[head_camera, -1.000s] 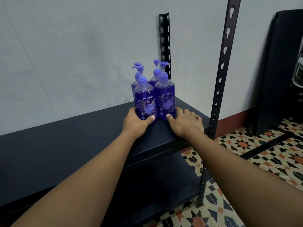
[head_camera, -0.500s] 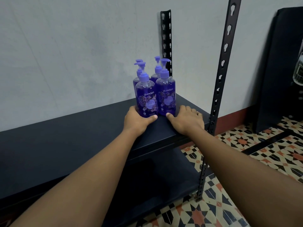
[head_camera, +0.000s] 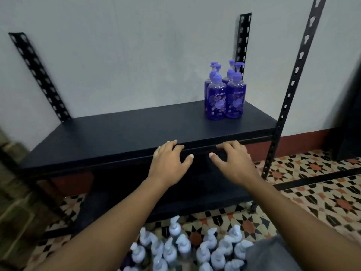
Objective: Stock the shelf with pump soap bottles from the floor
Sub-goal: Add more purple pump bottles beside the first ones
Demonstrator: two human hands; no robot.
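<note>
Pump soap bottles (head_camera: pixel 187 249) crowded on the floor (head_camera: pixel 312 171) may be toppled if one is pulled carelessly from among its neighbours (blurred; exact count not obtainable). Four shelved bottles (head_camera: pixel 224 94) are counted, upright, two by two, at the right rear of the upper shelf (head_camera: pixel 136 130). Left hand (head_camera: pixel 169 163) and right hand (head_camera: pixel 232 163) are held empty, fingers spread, by its front edge.

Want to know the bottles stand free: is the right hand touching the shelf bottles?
Apart. The head view shows the right hand at the shelf's front edge, with bare shelf top between it and the bottles.
</note>
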